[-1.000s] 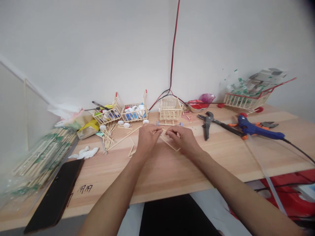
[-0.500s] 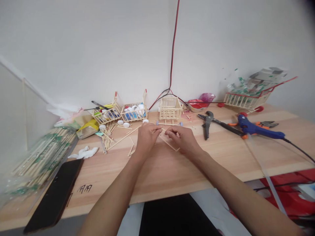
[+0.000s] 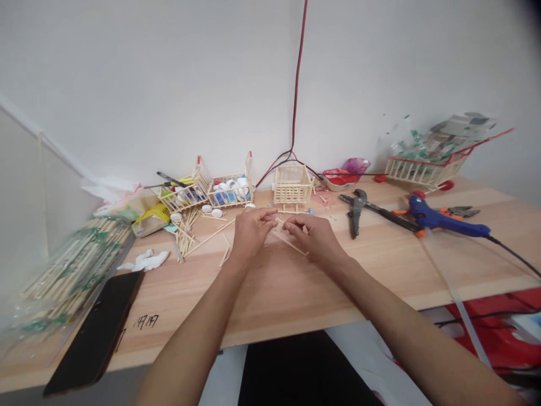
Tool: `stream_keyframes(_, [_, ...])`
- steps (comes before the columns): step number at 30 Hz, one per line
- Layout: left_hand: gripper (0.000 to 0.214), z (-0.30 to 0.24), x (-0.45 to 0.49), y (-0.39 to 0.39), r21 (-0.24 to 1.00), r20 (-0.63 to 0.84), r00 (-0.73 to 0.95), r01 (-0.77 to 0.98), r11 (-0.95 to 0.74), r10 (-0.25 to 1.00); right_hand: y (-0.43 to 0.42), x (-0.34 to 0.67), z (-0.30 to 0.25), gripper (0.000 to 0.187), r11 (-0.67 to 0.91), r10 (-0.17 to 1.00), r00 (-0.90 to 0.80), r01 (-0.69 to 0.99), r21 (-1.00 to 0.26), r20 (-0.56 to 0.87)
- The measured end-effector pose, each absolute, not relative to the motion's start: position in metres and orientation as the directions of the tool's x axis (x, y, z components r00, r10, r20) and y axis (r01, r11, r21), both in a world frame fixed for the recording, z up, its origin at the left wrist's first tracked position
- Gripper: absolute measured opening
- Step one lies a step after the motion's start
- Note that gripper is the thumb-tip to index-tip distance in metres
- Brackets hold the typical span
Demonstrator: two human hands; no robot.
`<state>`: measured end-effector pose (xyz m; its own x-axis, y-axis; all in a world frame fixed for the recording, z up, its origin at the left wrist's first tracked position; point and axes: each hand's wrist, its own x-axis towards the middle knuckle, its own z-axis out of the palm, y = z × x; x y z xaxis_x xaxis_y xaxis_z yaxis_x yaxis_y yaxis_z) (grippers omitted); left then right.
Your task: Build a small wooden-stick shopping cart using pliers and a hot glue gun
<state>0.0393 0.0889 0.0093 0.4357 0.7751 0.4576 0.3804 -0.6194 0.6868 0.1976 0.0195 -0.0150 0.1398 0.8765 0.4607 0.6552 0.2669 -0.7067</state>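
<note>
My left hand (image 3: 249, 234) and my right hand (image 3: 315, 237) meet over the middle of the wooden table (image 3: 296, 282), both with fingers pinched on a thin wooden stick piece (image 3: 288, 242) that lies slanting between them. Just beyond the fingertips stands a small basket of wooden sticks (image 3: 292, 187), with a thin axle stick carrying a small wheel (image 3: 310, 211) in front of it.
Two stick carts with bottle caps (image 3: 211, 192) and loose sticks (image 3: 190, 234) lie at the left. Pliers (image 3: 357, 208), a blue glue gun (image 3: 443, 223) and a red-rimmed stick cart (image 3: 425, 169) are at the right. A black tablet (image 3: 95, 332) and bagged sticks (image 3: 63, 276) sit near left.
Both hands have shifted slightly away from me and kept their pinch on the stick piece. The view has tilted a little.
</note>
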Motion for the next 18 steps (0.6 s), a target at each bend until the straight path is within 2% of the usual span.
stream_keyframes(4, [0.024, 0.0109, 0.0386, 0.0895, 0.673, 0.469, 0.442, 0.382, -0.634, 0.765, 0.0185, 0.1972, -0.0131, 0.017, 0.256, 0.883, 0.138, 0.659, -0.707, 0.448])
stream_keyframes(9, [0.01, 0.0098, 0.0375, 0.091, 0.645, 0.491, 0.447, 0.39, -0.657, 0.748, 0.019, 0.197, -0.013, 0.017, 0.246, 0.883, 0.151, 0.658, -0.712, 0.444])
stream_keyframes(18, [0.011, 0.007, 0.0374, 0.0913, 0.617, 0.52, 0.462, 0.379, -0.69, 0.719, 0.0197, 0.1974, -0.0137, 0.017, 0.271, 0.873, 0.131, 0.67, -0.691, 0.469])
